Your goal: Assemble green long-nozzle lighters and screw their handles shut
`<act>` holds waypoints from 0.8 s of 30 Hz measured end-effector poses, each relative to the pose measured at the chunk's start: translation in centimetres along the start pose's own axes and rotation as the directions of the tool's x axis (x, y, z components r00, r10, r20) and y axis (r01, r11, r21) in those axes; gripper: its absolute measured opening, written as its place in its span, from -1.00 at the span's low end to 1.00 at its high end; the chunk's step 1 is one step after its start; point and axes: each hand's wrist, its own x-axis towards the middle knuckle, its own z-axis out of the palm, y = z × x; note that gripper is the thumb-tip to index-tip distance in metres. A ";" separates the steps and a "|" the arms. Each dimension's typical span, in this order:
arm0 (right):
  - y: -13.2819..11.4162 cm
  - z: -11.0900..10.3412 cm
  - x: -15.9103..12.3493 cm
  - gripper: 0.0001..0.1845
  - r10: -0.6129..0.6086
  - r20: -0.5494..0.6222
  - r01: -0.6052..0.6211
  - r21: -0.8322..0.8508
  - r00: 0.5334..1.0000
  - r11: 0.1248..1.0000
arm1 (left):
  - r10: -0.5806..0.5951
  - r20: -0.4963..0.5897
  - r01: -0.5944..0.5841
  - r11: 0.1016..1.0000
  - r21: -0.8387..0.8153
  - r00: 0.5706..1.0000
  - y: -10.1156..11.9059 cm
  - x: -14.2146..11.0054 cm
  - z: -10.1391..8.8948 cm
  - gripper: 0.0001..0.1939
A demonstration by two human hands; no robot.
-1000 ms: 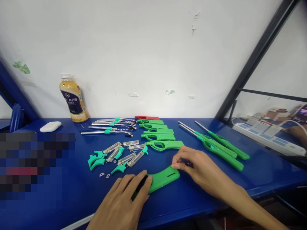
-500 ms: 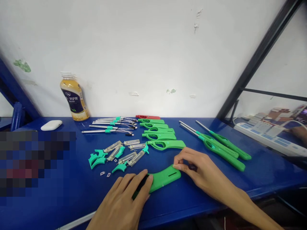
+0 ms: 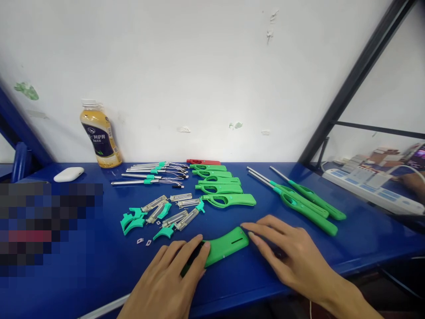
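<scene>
A green plastic handle shell (image 3: 227,245) lies flat on the blue bench (image 3: 99,274) near its front edge. My left hand (image 3: 169,279) rests on the shell's left end, fingers laid flat over it. Just to the right of the shell, my right hand (image 3: 288,257) lies palm down with fingers stretched out, fingertips close to the shell's right end. Neither hand grips anything.
Behind the shell lie a row of green handle shells (image 3: 219,188), one red shell (image 3: 203,162), metal tubes with wires (image 3: 149,175), clear valve parts (image 3: 175,212) and teal triggers (image 3: 133,221). Three assembled green lighters (image 3: 299,199) lie at right. A drink bottle (image 3: 99,135) and white case (image 3: 69,174) stand at back left.
My right hand has let go its pinch at the shell's right end and flattened out on the bench. The left hand has stayed on the shell.
</scene>
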 end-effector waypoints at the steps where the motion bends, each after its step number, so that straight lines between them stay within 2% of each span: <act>1: -0.2 -0.7 0.1 -0.64 0.028 -0.021 -0.027 0.031 0.999 0.999 | -0.002 0.005 0.002 1.000 -0.005 1.000 0.0 0.0 0.0 -0.43; 4: -0.6 -3.2 0.6 -0.63 0.173 -0.024 -0.165 0.206 0.985 0.965 | -0.013 0.011 0.013 1.000 -0.010 1.000 -0.1 0.0 -0.1 -0.42; 6: -0.7 -4.5 1.3 -0.67 0.220 -0.006 -0.199 0.405 0.975 0.892 | -0.016 0.008 0.016 1.000 -0.004 1.000 -0.2 0.0 -0.1 -0.41; 7: -0.7 -4.7 1.8 -0.71 0.211 -0.007 -0.175 0.535 0.977 0.826 | -0.015 0.003 0.015 1.000 -0.001 1.000 -0.3 0.0 -0.1 -0.40; 9: -0.7 -4.3 3.2 -0.76 0.157 -0.021 -0.079 0.794 0.987 0.603 | 0.000 -0.006 0.000 1.000 -0.001 1.000 -0.3 0.0 0.0 -0.39; 11: -0.6 -3.2 4.6 -0.77 0.109 0.005 -0.046 0.926 0.994 0.375 | 0.010 -0.005 -0.010 1.000 -0.005 1.000 -0.4 0.0 0.0 -0.38; 12: -0.6 -2.5 5.3 -0.77 0.090 0.026 -0.055 0.943 0.996 0.328 | 0.009 0.004 -0.009 1.000 -0.008 1.000 -0.4 0.0 0.1 -0.38; 16: -0.4 -0.8 6.9 -0.77 0.078 0.060 -0.080 0.957 0.995 0.281 | -0.018 0.030 0.019 0.999 -0.043 0.999 -0.4 0.0 0.1 -0.37; 24: 0.0 -0.7 7.2 -0.74 0.087 0.085 -0.105 0.961 0.993 0.257 | -0.012 0.040 0.014 0.999 -0.045 0.999 -0.3 0.1 -0.3 -0.38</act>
